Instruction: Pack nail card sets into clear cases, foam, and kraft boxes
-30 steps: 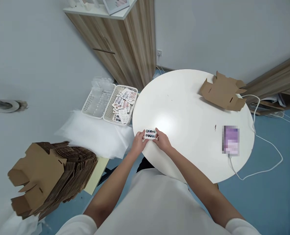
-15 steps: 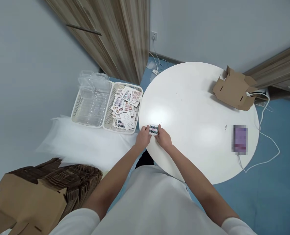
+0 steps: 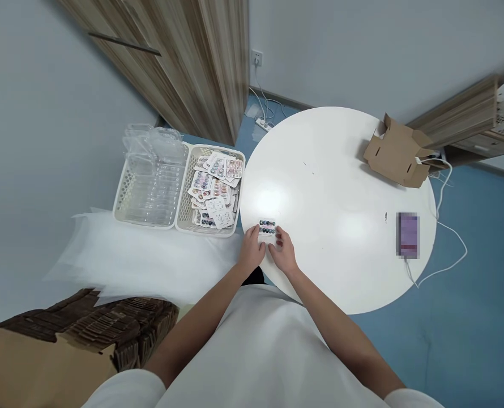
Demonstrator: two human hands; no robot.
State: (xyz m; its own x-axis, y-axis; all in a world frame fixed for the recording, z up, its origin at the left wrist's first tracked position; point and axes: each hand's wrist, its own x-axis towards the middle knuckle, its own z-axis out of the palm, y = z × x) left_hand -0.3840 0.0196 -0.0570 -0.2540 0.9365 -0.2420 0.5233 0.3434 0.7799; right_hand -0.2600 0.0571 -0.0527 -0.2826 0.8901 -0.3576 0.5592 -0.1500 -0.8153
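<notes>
A white card of press-on nails [image 3: 267, 227], with two rows of dark glossy pieces, lies near the table's left front edge between my hands. Along its left side is my left hand [image 3: 251, 249], thumb and fingers apart, the fingertips at the card's edge. At the right side, my right hand [image 3: 283, 252] is open with its fingers spread and slightly curled. Whether the fingertips still touch the card is hard to make out. Left of the table, a white basket [image 3: 184, 221] holds many similar cards [image 3: 220, 190] in a loose heap.
Clear plastic boxes [image 3: 154, 181] fill the adjoining basket. White sheets [image 3: 150, 260] lie in front, above stacked brown cardboard [image 3: 43, 362]. On the round white table [image 3: 320, 255] are a folded carton [image 3: 398, 153] at the back right and a blurred purple device [image 3: 408, 235] with a white cable [image 3: 451, 226].
Half a second ago both hands pinched the card by its sides. Now the card lies flatter on the table and the fingers have loosened. The whole view has shifted slightly.
</notes>
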